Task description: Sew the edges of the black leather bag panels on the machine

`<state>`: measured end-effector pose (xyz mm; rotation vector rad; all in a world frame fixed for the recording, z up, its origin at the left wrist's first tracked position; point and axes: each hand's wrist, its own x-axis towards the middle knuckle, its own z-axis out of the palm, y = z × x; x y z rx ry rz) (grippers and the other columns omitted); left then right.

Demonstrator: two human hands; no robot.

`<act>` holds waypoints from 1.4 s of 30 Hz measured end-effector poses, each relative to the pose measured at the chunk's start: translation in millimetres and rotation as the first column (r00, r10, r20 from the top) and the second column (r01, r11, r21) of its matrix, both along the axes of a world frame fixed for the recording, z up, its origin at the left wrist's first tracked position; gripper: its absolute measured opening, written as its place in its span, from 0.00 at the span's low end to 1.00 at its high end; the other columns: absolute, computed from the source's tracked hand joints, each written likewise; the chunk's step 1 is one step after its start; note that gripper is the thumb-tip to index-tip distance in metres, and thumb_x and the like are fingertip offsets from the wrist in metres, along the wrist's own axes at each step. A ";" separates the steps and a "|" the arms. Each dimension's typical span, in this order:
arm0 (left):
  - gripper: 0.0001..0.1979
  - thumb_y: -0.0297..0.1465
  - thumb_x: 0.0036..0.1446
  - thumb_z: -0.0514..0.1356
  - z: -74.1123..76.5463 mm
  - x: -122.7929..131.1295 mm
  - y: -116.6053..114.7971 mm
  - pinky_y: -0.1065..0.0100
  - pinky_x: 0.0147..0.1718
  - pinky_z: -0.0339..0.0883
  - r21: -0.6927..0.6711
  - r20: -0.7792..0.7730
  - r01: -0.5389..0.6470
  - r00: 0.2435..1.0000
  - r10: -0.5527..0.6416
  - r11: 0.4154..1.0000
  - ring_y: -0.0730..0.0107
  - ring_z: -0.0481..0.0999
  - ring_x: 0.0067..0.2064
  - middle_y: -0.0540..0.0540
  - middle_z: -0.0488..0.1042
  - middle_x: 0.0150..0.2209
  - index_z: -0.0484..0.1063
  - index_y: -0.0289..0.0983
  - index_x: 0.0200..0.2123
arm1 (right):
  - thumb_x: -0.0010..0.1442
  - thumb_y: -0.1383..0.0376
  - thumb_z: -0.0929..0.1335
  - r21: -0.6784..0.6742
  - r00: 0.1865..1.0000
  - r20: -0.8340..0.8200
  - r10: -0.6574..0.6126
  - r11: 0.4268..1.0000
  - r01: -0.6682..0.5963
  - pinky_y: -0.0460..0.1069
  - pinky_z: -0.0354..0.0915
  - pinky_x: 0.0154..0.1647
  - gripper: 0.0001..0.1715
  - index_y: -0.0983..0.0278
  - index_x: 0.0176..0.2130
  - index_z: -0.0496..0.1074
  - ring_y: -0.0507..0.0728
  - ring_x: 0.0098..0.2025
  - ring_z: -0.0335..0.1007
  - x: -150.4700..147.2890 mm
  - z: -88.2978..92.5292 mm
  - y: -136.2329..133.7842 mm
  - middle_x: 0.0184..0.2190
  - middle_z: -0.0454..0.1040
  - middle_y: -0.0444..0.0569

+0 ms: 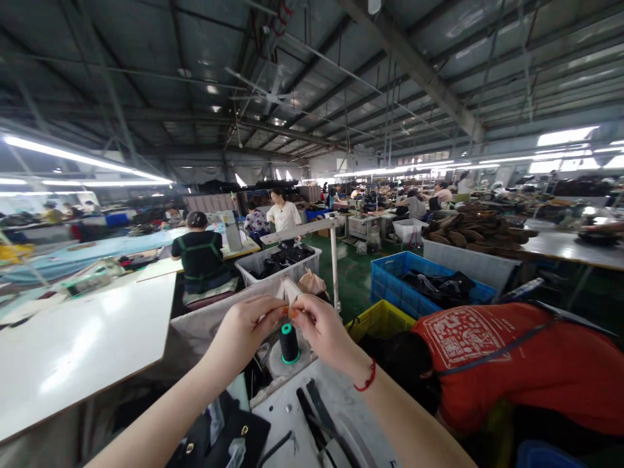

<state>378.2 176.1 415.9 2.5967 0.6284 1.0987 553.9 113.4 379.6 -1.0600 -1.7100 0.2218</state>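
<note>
My left hand (256, 318) and my right hand (319, 325) meet fingertip to fingertip in front of me, both closed in a pinch. Whatever lies between the fingertips is too thin or small to make out. Just below them a cone of black thread (289, 344) with a green top and base stands upright on a round pale stand. Under my forearms is a white sewing machine table (287, 416), with dark straps (314, 406) lying on it. At the lower left, black pieces with metal eyelets (244, 430) lie beside the table.
A co-worker in a red shirt (517, 364) bends down close on my right, by a yellow crate (385, 318) and a blue crate (385, 276). A white metal post (334, 266) rises ahead. On the left is a white worktable (97, 344); another person (199, 253) sits beyond it.
</note>
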 end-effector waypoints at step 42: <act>0.11 0.39 0.59 0.58 -25.0 14.2 1.7 0.68 0.44 0.62 -0.295 0.247 0.006 0.966 0.070 0.955 0.64 0.68 0.46 0.47 0.66 0.39 0.72 0.39 0.30 | 0.63 0.68 0.67 0.211 0.968 0.011 -0.249 0.947 0.241 0.46 0.66 0.41 0.07 0.61 0.42 0.73 0.53 0.39 0.71 -9.8 -17.6 -11.6 0.38 0.74 0.49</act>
